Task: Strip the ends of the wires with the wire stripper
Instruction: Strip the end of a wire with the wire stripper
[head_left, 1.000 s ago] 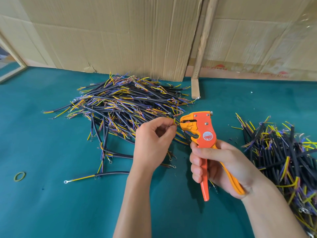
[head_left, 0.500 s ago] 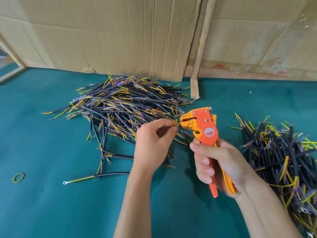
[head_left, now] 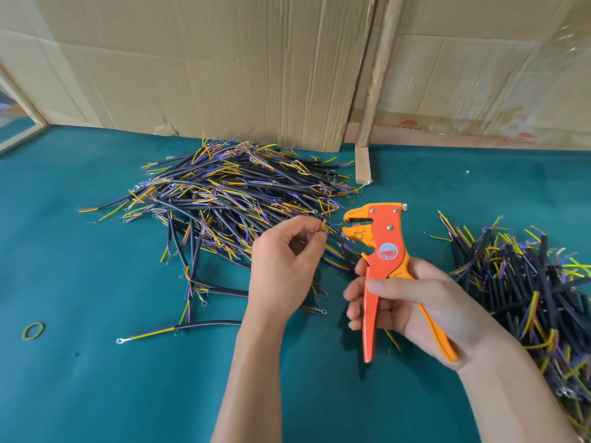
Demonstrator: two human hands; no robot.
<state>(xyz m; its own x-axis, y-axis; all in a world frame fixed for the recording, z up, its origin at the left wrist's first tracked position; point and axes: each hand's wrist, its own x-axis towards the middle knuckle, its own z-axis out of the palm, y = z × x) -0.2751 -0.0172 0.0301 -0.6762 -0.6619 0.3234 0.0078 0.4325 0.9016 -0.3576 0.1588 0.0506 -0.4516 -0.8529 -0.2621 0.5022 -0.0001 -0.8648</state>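
Note:
My right hand (head_left: 412, 305) grips the handles of an orange wire stripper (head_left: 380, 247), held upright with its jaws (head_left: 355, 223) apart and facing left. My left hand (head_left: 284, 266) pinches a thin yellow wire end (head_left: 323, 226) between thumb and forefinger, a short gap left of the jaws. The rest of that wire is hidden by the hand. A large pile of black cables with yellow and purple ends (head_left: 230, 199) lies behind my left hand.
A second heap of cables (head_left: 527, 282) lies at the right on the teal table (head_left: 96, 378). One loose cable with a ring terminal (head_left: 179, 329) and a green rubber band (head_left: 33, 330) lie at the left. Cardboard (head_left: 224, 65) walls the back.
The stripper's handles have spread apart and its jaws have opened. My right hand shifted slightly down and right. The wire end in my left hand now sits just clear of the jaws.

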